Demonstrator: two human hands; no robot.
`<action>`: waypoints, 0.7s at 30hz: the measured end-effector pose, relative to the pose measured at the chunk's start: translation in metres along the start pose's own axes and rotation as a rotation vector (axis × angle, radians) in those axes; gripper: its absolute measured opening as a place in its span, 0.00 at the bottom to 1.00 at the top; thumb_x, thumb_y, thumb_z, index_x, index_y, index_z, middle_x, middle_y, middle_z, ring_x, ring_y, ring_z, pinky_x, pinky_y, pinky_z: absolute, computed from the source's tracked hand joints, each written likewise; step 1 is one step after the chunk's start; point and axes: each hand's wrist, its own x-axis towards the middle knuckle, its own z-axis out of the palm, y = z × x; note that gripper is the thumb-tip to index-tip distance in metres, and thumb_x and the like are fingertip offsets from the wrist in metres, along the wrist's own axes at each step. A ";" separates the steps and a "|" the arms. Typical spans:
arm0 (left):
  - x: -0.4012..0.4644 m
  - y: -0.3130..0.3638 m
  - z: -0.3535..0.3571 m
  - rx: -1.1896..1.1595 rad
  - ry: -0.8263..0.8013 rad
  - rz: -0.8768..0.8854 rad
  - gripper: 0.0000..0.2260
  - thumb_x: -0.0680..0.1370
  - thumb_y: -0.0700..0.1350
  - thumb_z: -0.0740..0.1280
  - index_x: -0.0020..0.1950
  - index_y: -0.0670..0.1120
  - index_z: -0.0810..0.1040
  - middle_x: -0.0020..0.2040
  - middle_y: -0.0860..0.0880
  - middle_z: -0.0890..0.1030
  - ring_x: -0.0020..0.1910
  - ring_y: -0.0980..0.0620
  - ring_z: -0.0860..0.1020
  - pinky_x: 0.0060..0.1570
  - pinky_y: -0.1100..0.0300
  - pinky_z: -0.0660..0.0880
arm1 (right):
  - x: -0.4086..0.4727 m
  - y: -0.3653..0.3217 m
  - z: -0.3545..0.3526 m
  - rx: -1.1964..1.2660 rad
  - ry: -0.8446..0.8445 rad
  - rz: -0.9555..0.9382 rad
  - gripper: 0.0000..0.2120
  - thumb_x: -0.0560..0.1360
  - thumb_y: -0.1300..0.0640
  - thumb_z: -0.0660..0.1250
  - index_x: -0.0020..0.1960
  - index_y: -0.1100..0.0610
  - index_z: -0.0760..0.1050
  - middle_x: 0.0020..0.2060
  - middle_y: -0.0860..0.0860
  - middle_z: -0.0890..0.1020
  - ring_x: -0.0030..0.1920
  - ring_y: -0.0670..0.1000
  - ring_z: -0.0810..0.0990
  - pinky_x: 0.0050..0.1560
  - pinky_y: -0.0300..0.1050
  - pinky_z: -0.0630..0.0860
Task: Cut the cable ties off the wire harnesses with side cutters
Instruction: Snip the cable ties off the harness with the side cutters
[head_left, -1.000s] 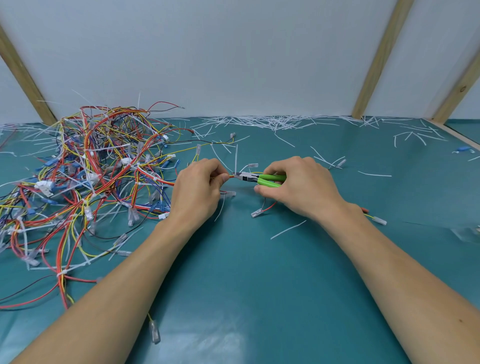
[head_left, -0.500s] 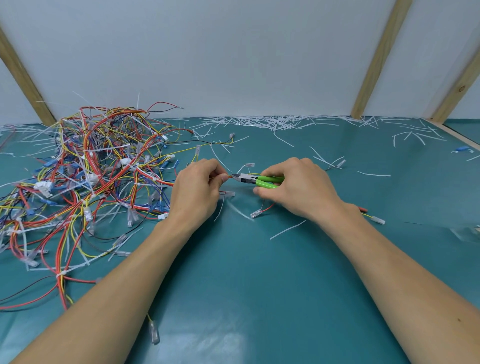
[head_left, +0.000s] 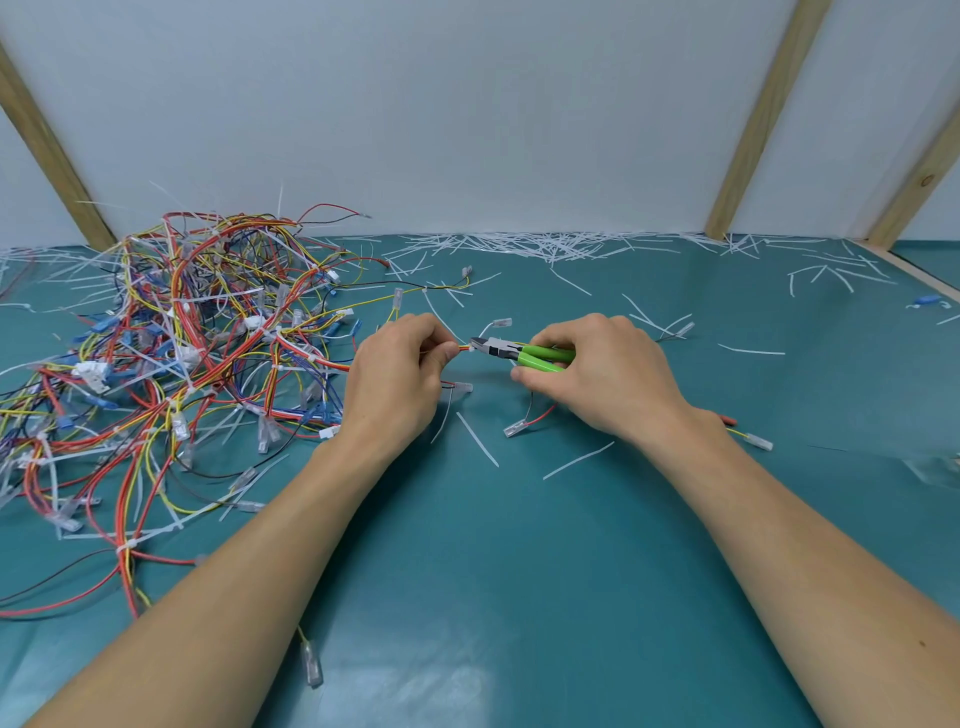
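My left hand pinches a thin red and yellow wire harness between thumb and fingers at the middle of the table. My right hand grips green-handled side cutters, whose metal jaws point left and touch a small white cable tie on that harness just beyond my left fingertips. A big tangle of red, yellow, blue and black wire harnesses with white ties and clear connectors lies at the left.
Cut white tie pieces litter the teal mat along the back wall and near my hands, one strip lying just below them. Loose connector ends lie at the right. Wooden struts lean against the white wall.
A cut white tie strip has dropped onto the mat below my hands. The cutter jaws have shifted slightly left, closer to my left fingertips. Both hands stay in about the same place.
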 end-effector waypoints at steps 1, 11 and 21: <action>0.000 0.000 0.000 -0.003 0.002 0.000 0.03 0.79 0.43 0.70 0.46 0.48 0.82 0.40 0.53 0.78 0.44 0.48 0.76 0.44 0.53 0.71 | 0.000 0.000 0.000 0.001 0.002 -0.001 0.12 0.72 0.36 0.72 0.51 0.41 0.84 0.39 0.45 0.83 0.47 0.54 0.78 0.42 0.47 0.75; 0.000 0.002 0.000 0.007 0.010 0.007 0.04 0.80 0.43 0.68 0.47 0.48 0.82 0.41 0.53 0.77 0.44 0.46 0.75 0.45 0.52 0.71 | 0.001 -0.001 0.000 0.086 0.050 0.043 0.10 0.71 0.39 0.73 0.47 0.43 0.82 0.37 0.44 0.81 0.46 0.54 0.77 0.42 0.46 0.70; -0.001 0.004 -0.002 -0.016 0.031 0.003 0.03 0.81 0.43 0.67 0.49 0.47 0.80 0.43 0.51 0.79 0.45 0.46 0.76 0.47 0.49 0.74 | 0.005 0.004 0.000 0.208 0.160 0.148 0.07 0.70 0.53 0.70 0.47 0.45 0.77 0.40 0.41 0.82 0.45 0.53 0.77 0.42 0.46 0.69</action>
